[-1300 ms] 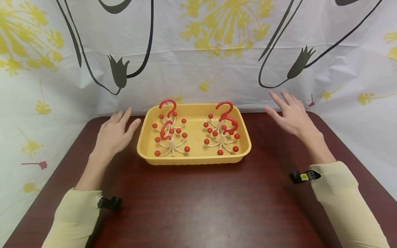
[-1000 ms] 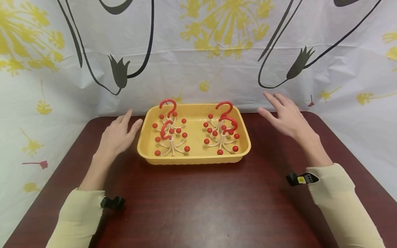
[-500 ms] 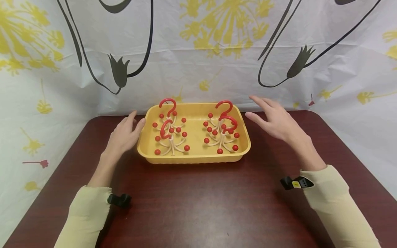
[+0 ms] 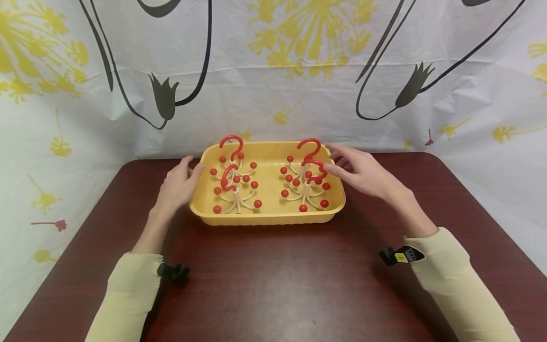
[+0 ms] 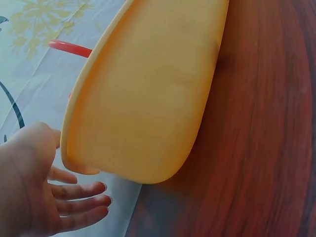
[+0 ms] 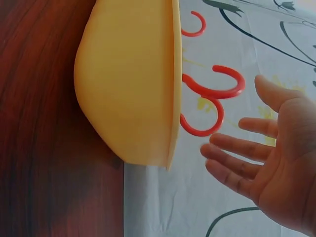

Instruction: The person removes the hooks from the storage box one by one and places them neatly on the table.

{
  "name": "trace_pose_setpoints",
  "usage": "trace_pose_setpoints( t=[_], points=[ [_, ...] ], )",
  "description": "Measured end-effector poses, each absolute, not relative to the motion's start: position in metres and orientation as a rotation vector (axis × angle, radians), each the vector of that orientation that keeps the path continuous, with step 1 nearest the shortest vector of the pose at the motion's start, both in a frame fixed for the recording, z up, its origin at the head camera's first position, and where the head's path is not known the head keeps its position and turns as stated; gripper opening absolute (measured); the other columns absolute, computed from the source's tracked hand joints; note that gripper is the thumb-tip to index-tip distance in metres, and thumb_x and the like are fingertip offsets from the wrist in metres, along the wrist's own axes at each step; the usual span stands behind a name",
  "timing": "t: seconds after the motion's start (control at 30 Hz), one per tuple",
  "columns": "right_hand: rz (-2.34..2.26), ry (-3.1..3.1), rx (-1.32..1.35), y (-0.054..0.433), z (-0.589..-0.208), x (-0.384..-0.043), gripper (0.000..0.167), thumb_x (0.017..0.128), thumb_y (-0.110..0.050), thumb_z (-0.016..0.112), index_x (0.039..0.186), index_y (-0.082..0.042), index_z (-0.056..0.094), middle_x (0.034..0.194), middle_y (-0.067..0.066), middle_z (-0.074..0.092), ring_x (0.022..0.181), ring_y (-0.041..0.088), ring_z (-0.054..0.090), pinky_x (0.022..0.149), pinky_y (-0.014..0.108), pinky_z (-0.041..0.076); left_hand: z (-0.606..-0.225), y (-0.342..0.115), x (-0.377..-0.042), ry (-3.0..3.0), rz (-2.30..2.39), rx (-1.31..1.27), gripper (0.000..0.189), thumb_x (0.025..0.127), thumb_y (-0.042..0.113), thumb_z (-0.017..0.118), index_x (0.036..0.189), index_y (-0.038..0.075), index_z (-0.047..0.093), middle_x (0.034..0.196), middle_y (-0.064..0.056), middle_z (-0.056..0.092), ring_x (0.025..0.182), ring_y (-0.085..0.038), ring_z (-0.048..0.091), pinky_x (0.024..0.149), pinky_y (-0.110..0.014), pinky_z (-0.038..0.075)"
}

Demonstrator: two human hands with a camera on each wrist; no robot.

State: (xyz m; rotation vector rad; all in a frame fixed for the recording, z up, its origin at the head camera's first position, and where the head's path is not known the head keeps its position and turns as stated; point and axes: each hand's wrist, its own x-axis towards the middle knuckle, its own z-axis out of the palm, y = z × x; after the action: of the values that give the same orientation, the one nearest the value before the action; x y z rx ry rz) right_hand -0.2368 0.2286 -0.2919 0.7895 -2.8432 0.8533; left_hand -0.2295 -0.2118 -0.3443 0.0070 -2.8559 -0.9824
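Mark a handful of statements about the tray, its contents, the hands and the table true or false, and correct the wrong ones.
1. The tray is yellow. True.
2. Six hooks stand up in it. False: there are four red hooks.
3. Red balls show inside the tray. True.
4. The right hand grips a hook. False: it holds nothing, its fingers spread.
5. The left hand is beside the tray's left end. True.
6. The table is white. False: it is dark reddish-brown.
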Motion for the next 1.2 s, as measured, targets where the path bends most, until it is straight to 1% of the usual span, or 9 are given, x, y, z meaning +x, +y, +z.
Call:
trace_pose_setpoints(
  t=[0.07,0.17,0.33,0.5,0.67,0.77,0.83,0.97,1.2],
  points=[
    [0.878,-2.839,0.805,0.225,-0.293,-0.237,0.06,0.098,-0.037,0.066,0.149,-0.013,0.048,0.12,0.007,0.067,0.098,0.021,0.066,0.086,0.045,0.052,-0.345,-0.21,-0.231,-2.846,-0.997,0.017,0.073,0.105,0.057,0.035,0.155,0.003,0.033,0.119,-0.022,0.058,0.103,-0.037,0.057,0.091,-0.057,0.046],
    [0.886,-2.833,0.828,0.222,-0.295,-0.237,0.057,0.097,-0.037,0.068,0.146,-0.011,0.052,0.112,0.005,0.069,0.089,0.017,0.067,0.079,0.041,0.052,-0.348,-0.208,-0.232,-2.829,-0.993,0.019,0.068,0.106,0.051,0.037,0.153,0.001,0.036,0.115,-0.021,0.059,0.1,-0.036,0.058,0.089,-0.055,0.047],
    [0.871,-2.804,0.868,0.217,-0.297,-0.237,0.046,0.097,-0.032,0.069,0.138,-0.013,0.06,0.106,0.003,0.069,0.083,0.014,0.065,0.075,0.038,0.051,-0.355,-0.205,-0.234,-2.788,-0.953,-0.002,0.062,0.107,0.042,0.041,0.148,-0.003,0.041,0.109,-0.02,0.058,0.098,-0.035,0.058,0.086,-0.055,0.048],
    [0.878,-2.764,0.868,0.213,-0.297,-0.238,0.031,0.096,-0.026,0.072,0.125,-0.016,0.068,0.098,0.001,0.07,0.075,0.013,0.063,0.069,0.035,0.051,-0.361,-0.205,-0.236,-2.736,-0.953,-0.001,0.053,0.105,0.033,0.048,0.143,-0.005,0.047,0.105,-0.02,0.057,0.097,-0.036,0.057,0.085,-0.055,0.048],
    [0.87,-2.771,0.837,0.211,-0.295,-0.239,0.017,0.094,-0.02,0.073,0.11,-0.013,0.073,0.091,0.004,0.071,0.075,0.018,0.066,0.068,0.033,0.052,-0.365,-0.203,-0.239,-2.678,-0.994,-0.019,0.043,0.103,0.021,0.052,0.137,-0.007,0.054,0.098,-0.018,0.055,0.092,-0.033,0.054,0.082,-0.049,0.047],
    [0.869,-2.787,0.828,0.21,-0.295,-0.239,0.014,0.094,-0.018,0.074,0.106,-0.011,0.074,0.088,0.005,0.071,0.076,0.022,0.066,0.069,0.034,0.052,-0.366,-0.203,-0.239,-2.647,-1.018,-0.032,0.04,0.101,0.015,0.052,0.134,-0.008,0.055,0.095,-0.018,0.055,0.09,-0.033,0.053,0.081,-0.046,0.046],
    [0.871,-2.794,0.828,0.209,-0.295,-0.239,0.014,0.094,-0.018,0.074,0.105,-0.01,0.074,0.087,0.006,0.071,0.076,0.021,0.066,0.069,0.035,0.053,-0.367,-0.203,-0.24,-2.629,-1.03,-0.031,0.039,0.1,0.012,0.052,0.133,-0.009,0.056,0.094,-0.018,0.055,0.089,-0.033,0.053,0.081,-0.045,0.046],
    [0.86,-2.791,0.835,0.208,-0.294,-0.238,0.013,0.093,-0.018,0.074,0.103,-0.01,0.073,0.088,0.005,0.072,0.075,0.015,0.066,0.071,0.035,0.055,-0.369,-0.203,-0.24,-2.605,-1.058,-0.02,0.038,0.1,0.01,0.052,0.132,-0.01,0.057,0.092,-0.018,0.055,0.089,-0.033,0.053,0.082,-0.044,0.045],
    [0.828,-2.754,0.844,0.208,-0.293,-0.237,0.01,0.092,-0.017,0.075,0.098,-0.01,0.073,0.084,0.0,0.071,0.074,0.015,0.066,0.067,0.032,0.054,-0.37,-0.202,-0.242,-2.599,-1.067,-0.003,0.037,0.1,0.011,0.052,0.132,-0.009,0.058,0.092,-0.017,0.054,0.09,-0.032,0.053,0.083,-0.043,0.045]
  ],
)
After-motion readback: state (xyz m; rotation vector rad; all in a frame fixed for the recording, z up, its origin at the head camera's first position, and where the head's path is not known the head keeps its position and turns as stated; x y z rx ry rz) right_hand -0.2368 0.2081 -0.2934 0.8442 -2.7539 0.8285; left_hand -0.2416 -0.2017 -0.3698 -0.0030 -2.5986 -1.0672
